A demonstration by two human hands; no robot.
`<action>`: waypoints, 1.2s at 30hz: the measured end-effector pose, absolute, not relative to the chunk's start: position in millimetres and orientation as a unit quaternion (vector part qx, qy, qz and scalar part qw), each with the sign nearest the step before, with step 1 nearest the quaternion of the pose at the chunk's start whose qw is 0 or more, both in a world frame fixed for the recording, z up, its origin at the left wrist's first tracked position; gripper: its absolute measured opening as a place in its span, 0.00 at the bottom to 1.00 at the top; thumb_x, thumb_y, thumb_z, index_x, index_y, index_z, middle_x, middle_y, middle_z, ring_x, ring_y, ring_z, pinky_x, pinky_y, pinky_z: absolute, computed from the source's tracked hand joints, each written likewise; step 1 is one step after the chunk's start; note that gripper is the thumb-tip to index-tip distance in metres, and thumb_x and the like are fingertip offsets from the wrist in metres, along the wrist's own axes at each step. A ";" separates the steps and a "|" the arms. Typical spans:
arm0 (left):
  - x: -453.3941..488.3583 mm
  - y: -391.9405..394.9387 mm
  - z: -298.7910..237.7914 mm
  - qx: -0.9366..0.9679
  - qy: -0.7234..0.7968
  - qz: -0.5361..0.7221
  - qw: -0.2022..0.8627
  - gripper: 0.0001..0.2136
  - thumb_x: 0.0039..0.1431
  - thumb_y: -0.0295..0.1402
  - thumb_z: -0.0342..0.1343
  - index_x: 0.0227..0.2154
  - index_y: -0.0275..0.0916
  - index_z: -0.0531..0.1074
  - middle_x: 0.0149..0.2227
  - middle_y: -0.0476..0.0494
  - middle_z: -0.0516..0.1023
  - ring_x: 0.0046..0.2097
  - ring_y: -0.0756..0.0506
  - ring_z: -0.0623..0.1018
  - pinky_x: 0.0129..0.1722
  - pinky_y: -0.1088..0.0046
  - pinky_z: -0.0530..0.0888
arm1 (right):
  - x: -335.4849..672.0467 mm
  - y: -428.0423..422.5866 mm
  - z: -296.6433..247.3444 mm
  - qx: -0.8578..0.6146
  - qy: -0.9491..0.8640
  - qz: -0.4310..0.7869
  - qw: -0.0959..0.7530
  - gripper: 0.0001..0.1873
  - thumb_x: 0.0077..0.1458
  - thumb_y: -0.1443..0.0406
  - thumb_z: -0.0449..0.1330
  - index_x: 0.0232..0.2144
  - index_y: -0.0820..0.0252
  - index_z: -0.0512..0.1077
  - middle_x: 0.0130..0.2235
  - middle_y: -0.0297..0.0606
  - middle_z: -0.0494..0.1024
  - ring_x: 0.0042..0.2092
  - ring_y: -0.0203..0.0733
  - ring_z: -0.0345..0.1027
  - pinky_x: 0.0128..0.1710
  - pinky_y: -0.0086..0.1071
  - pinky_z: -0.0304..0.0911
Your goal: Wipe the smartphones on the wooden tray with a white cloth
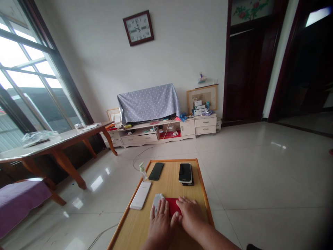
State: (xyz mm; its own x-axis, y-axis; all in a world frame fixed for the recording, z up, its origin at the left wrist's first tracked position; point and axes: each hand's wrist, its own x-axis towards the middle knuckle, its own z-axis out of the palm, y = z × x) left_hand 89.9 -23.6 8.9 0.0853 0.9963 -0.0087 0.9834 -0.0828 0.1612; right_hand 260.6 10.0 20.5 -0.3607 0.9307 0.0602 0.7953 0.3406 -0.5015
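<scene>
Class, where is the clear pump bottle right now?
In the head view, the clear pump bottle stands at the left edge of the low light-wood table, between the black smartphone and the white smartphone.

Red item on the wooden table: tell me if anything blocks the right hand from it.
Nothing visible does: the right hand rests on the red item; the grey cloth lies on its other side, by the left hand.

Both hands (pixel 191 217) lie on a red item (pixel 173 205).
</scene>
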 end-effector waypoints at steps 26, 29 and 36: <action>80.6 6.9 8.6 0.703 0.705 0.069 0.062 0.37 0.67 0.57 0.36 0.66 0.32 0.60 0.69 0.33 0.54 0.72 0.36 0.52 0.70 0.47 0.52 | 255.0 13.8 12.9 -0.548 -0.797 0.187 0.170 0.27 0.56 0.60 0.58 0.58 0.55 0.72 0.63 0.44 0.70 0.64 0.50 0.62 0.63 0.43 0.52; 84.6 -2.9 5.3 0.733 0.674 0.066 0.070 0.36 0.66 0.56 0.38 0.67 0.34 0.58 0.70 0.34 0.53 0.71 0.36 0.54 0.70 0.51 0.55 | 254.6 14.8 12.5 -0.551 -0.796 0.188 0.164 0.27 0.56 0.64 0.56 0.58 0.55 0.72 0.63 0.43 0.69 0.64 0.49 0.61 0.63 0.43 0.52; 72.7 -20.6 7.2 0.736 0.669 0.089 0.059 0.25 0.64 0.35 0.43 0.63 0.41 0.65 0.68 0.43 0.63 0.68 0.40 0.63 0.67 0.60 0.62 | 255.8 13.1 13.9 -0.546 -0.797 0.182 0.183 0.27 0.57 0.59 0.59 0.58 0.56 0.72 0.62 0.45 0.70 0.64 0.51 0.62 0.63 0.43 0.53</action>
State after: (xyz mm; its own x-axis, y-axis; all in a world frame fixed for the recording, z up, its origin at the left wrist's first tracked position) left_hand 72.7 -20.6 7.2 0.0893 0.9947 0.0520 0.9734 -0.0982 0.2068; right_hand 255.8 13.1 13.9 -0.3372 0.9369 0.0919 0.8037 0.3373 -0.4903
